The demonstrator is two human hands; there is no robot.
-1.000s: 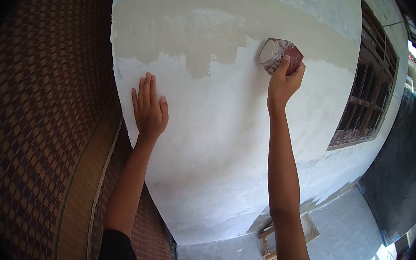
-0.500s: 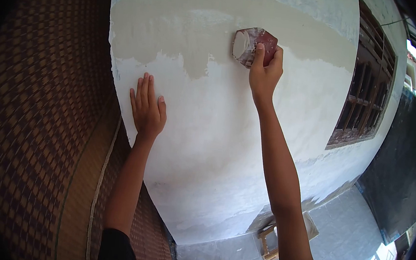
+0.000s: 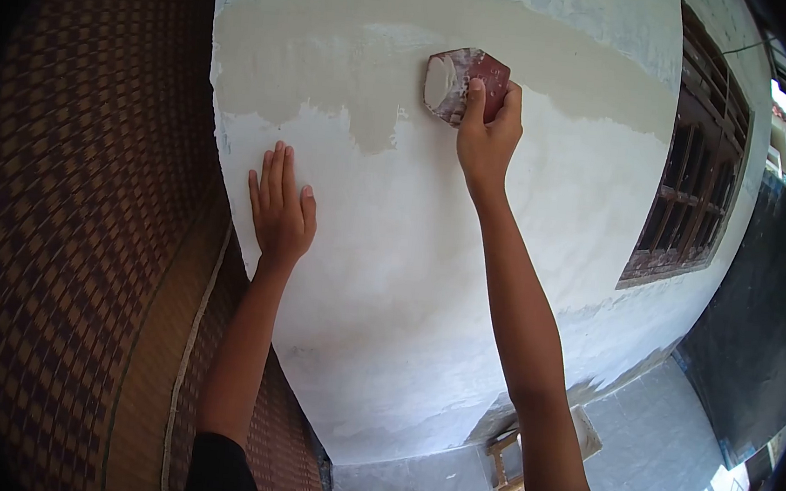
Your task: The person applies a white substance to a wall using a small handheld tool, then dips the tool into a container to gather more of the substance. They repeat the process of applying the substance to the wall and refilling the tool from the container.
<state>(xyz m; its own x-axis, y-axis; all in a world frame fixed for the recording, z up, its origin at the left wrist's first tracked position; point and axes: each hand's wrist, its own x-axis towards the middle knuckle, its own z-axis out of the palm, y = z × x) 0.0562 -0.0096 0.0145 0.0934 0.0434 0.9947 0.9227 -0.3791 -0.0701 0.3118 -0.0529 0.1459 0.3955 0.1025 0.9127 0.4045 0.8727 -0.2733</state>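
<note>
On the tiled floor (image 3: pixel 647 436) below, a wooden tray (image 3: pixel 503 463) sits against the foot of the wall. The forearm hides most of it, and I cannot tell what it holds.

The right hand (image 3: pixel 486 141) grips a reddish-brown scraper (image 3: pixel 459 83), with the forefinger laid up its back and the other fingers curled round its lower edge. The scraper is pressed flat on the plastered wall (image 3: pixel 409 275), right where the grey band (image 3: pixel 335 49) meets the white coat below. White filler cakes its left half. The left hand (image 3: pixel 281 208) lies flat on the white coat, fingers straight and together, holding nothing, well apart from the scraper and near the wall's left corner.

Bare wall spreads between and below the two hands. A woven mat (image 3: pixel 68 217) covers the surface to the left of the corner. To the right is a brown barred window (image 3: pixel 693 178), and past it a dark sheet (image 3: pixel 758 352).
</note>
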